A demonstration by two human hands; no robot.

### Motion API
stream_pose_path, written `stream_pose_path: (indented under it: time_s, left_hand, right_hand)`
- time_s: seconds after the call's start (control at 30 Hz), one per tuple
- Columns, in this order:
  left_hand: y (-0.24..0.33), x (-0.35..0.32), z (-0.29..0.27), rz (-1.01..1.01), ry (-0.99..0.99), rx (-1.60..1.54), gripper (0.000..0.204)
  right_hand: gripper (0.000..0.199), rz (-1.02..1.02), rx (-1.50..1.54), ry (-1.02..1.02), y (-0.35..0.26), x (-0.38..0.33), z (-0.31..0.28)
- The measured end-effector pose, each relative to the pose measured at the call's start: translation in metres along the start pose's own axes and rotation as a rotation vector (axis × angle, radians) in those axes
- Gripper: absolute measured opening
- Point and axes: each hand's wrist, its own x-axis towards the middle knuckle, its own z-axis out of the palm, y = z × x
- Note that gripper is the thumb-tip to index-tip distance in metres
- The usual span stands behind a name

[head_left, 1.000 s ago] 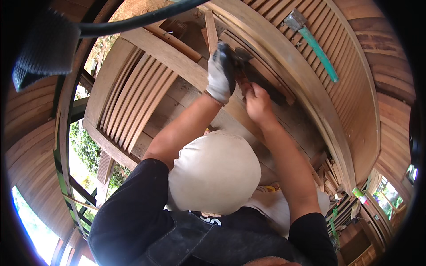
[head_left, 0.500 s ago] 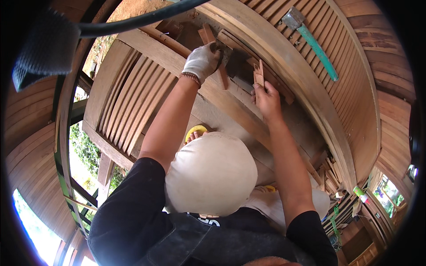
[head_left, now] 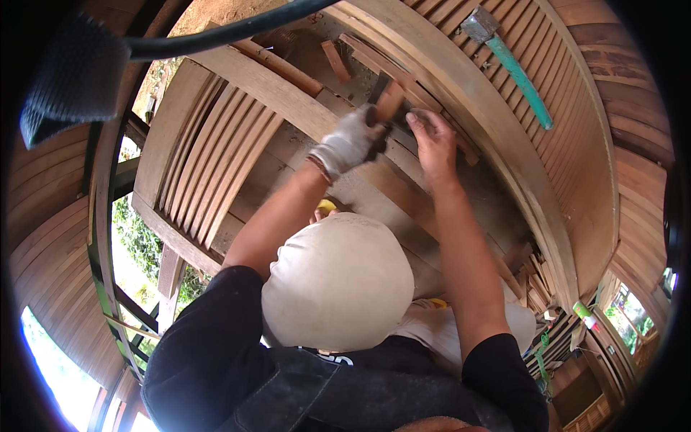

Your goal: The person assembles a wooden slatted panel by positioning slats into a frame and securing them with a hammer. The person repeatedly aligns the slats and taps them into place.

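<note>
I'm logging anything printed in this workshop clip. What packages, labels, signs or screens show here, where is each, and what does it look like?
Small green tag or label: lower right, among stacked wood offcuts; a small rectangle, green with a pale part; too small to tell more.
No packages, signs or screens show elsewhere: not by the gloved left hand, which grips a small wooden block, nor by the bare right hand on the slatted wooden frame.
</note>
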Motion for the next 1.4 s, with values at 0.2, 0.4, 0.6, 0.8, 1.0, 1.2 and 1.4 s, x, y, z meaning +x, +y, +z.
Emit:
stream_pose_path:
  time_s: [0.2,0.4,0.6,0.8,1.0,1.2,1.4]
  left_hand:
    - [0.034,-0.011,-0.073,-0.12,0.104,0.411,0.028]
    - [0.036,0.008,-0.074,-0.094,0.122,0.536,0.031]
    - [0.029,0.057,-0.058,-0.003,-0.021,0.728,0.035]
    - [0.033,0.063,-0.053,-0.178,-0.005,0.536,0.04]
    - [0.028,0.081,-0.054,-0.041,-0.096,0.996,0.032]
    - [0.019,0.084,-0.048,-0.211,0.035,0.468,0.035]
    - [0.021,0.095,-0.048,-0.148,-0.104,0.832,0.025]
  right_hand:
    - [0.057,-0.267,-1.251,-0.147,0.045,0.007,-0.048]
    - [0.044,-0.124,-0.791,-0.218,0.031,-0.004,-0.064]
    - [0.032,0.12,-0.396,-0.169,0.01,-0.016,-0.046]
    - [0.03,-0.248,-0.515,-0.02,-0.023,-0.019,-0.012]
    - [0.03,-0.077,-0.849,-0.099,-0.006,0.007,-0.004]
    - [0.029,-0.189,-0.447,0.038,-0.037,-0.015,0.0]
    - [0.024,-0.133,-0.792,-0.051,0.001,0.006,-0.007]
